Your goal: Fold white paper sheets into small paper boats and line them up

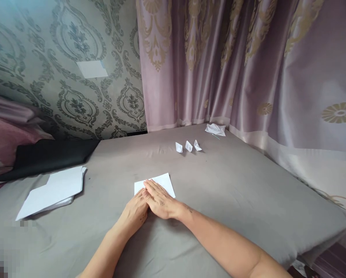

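Observation:
A white sheet of paper (166, 183) lies on the grey cloth in front of me. It looks folded, though the hands cover its near part. My right hand (159, 201) rests flat across the paper, its fingers stretched out and close together. Beside it, my left hand (135, 210) also presses down at the paper's near left part, and its fingertips are partly hidden under the right hand. Both hands touch each other, and neither grips anything that I can see.
Three small folded paper boats (189, 146) stand in a row further back. Crumpled white paper (215, 129) lies at the far corner, near a thin stick (216, 136). At left is a stack of white sheets (57, 187) beside a black cover (54, 154). Curtains (190, 77) hang behind.

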